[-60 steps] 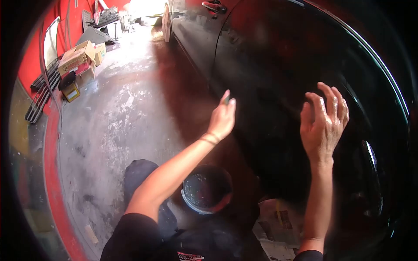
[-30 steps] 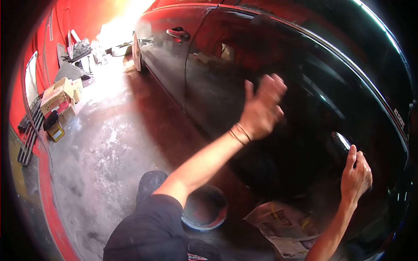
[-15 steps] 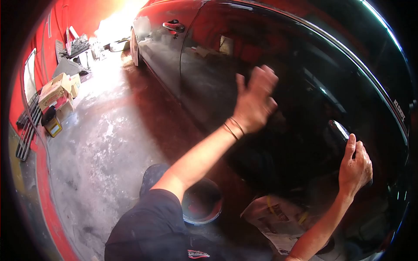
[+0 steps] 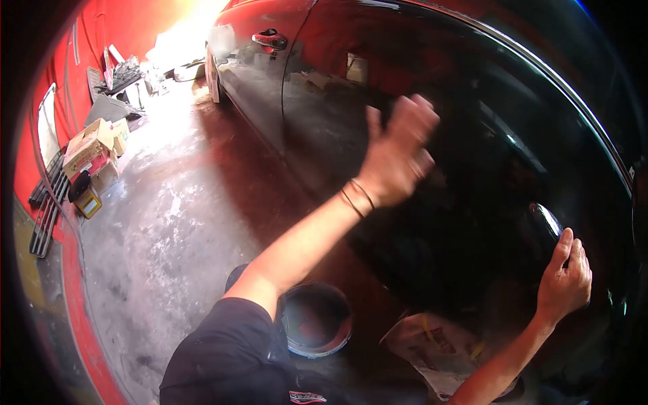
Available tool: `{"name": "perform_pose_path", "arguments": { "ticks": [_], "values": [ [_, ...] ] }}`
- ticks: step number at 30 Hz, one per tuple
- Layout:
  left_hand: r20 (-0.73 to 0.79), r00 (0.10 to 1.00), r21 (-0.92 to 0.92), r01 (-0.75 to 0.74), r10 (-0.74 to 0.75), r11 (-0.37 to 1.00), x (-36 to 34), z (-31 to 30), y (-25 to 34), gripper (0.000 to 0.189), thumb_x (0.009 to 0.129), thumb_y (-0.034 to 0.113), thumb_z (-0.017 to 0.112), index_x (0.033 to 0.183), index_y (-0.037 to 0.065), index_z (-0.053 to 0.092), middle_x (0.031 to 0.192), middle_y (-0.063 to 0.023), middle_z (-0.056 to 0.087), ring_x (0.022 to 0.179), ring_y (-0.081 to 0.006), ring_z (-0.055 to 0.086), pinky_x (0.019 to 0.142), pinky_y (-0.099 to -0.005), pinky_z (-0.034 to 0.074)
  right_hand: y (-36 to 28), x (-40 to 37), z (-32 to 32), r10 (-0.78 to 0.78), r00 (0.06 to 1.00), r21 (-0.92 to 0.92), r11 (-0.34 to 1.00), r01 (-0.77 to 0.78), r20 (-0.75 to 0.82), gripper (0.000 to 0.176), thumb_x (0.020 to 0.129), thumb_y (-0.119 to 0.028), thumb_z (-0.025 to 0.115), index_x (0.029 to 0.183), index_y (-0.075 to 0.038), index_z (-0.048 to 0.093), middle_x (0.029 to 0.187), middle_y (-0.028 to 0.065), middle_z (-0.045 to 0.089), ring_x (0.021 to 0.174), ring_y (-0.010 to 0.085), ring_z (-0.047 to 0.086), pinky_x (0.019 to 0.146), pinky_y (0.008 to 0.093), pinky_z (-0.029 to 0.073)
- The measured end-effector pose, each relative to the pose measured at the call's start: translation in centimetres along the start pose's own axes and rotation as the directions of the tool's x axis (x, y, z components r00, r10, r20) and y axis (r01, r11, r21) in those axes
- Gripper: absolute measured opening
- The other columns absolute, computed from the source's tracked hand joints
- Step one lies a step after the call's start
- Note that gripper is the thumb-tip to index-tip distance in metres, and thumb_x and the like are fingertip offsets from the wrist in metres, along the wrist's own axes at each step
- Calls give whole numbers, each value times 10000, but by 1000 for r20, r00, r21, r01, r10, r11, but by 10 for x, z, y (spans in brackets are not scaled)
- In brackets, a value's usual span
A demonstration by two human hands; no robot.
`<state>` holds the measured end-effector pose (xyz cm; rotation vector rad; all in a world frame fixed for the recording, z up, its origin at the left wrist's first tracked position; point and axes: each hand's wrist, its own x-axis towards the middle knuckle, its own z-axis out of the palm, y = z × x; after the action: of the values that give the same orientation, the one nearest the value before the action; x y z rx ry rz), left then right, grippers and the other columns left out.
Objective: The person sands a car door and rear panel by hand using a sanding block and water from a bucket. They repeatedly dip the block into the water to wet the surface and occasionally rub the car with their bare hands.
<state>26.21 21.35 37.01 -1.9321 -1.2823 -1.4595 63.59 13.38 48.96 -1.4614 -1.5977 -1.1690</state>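
My left hand [image 4: 399, 154] has its fingers and thumb spread, palm toward the glossy dark car door [image 4: 344, 128], and overlaps the panel in this view. Its fingertips are smeared by motion, and two thin dark bands circle the wrist. Farther right, my right hand [image 4: 565, 280] is closed around the near end of a shiny door handle [image 4: 545, 219]. The thumb lies on top of the handle, while most of the grip is hidden behind the fingers. Light reflections streak the dark panel between both hands.
A round bucket [image 4: 297, 347] stands on the floor below my left arm. Printed paper [image 4: 432, 351] covers something low by the car. Along the red wall at left are a cardboard box [image 4: 89, 145], a yellow-and-black item [image 4: 88, 202] and a dark grille [image 4: 46, 226].
The view has shifted slightly, so the handle and my right hand appear lower and farther right. My left hand stays spread over the door, and my right hand keeps its grip.
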Motion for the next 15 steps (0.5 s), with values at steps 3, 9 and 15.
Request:
{"name": "perform_pose_path", "arguments": {
  "ticks": [3, 9, 15],
  "values": [
    [-366, 843, -217, 336, -395, 917, 28, -1, -153, 746, 1171, 430, 423, 1764, 32, 210, 1852, -195, 160, 1721, -397, 88, 1306, -735, -15, -6, 0, -3, 64, 998, -5, 998, -64, 26, 428, 1101, -451, 649, 1061, -85, 865, 1042, 113, 846, 936, 310, 804, 835, 427, 625],
    [-261, 847, -172, 432, -464, 885, 5, 4, -71, 792, 1145, 383, 495, 1765, 24, 158, 1851, -237, 70, 1723, -411, 30, 1294, -762, 2, 0, -3, -5, -104, 983, 84, 990, 118, -153, 203, 1090, -251, 712, 1096, -68, 800, 1079, 76, 820, 1020, 303, 779, 943, 412, 585],
    [82, 967, -108, 249, -241, 962, -69, 14, -4, 862, 1101, 361, 574, 1783, 60, 141, 1859, -233, 45, 1721, -436, -14, 1286, -763, -44, 38, -71, 6, 65, 924, 29, 998, -58, -376, 531, 1139, -318, 605, 1588, -38, 556, 1613, 228, 564, 1478, 405, 561, 1192, 537, 458]
  ]
}}
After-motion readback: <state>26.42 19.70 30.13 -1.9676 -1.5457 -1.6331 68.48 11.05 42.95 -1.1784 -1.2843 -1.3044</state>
